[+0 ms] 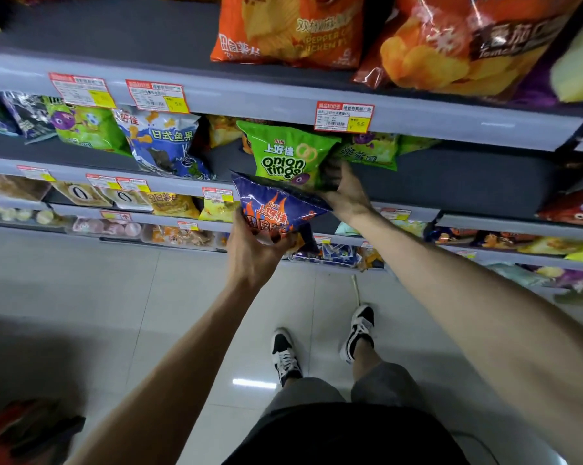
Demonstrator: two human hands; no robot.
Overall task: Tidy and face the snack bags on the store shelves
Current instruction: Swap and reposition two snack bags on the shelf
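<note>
A purple snack bag with orange flames [276, 209] is held in front of the middle shelf, tilted. My left hand [253, 253] grips its lower left corner from below. My right hand [345, 193] holds its upper right end, fingers reaching toward the shelf. Just behind stands a green onion rings bag [285, 152], upright on the dark shelf [451, 182]. A second green bag [367, 152] lies to its right, partly hidden behind my right hand.
A blue-white fish cracker bag [166, 146] and a green bag [88, 125] stand left on the same shelf. Large orange chip bags [290, 28] fill the shelf above. Lower shelves [169, 206] hold several snacks. White tiled floor [115, 297] lies below, with my shoes [285, 355].
</note>
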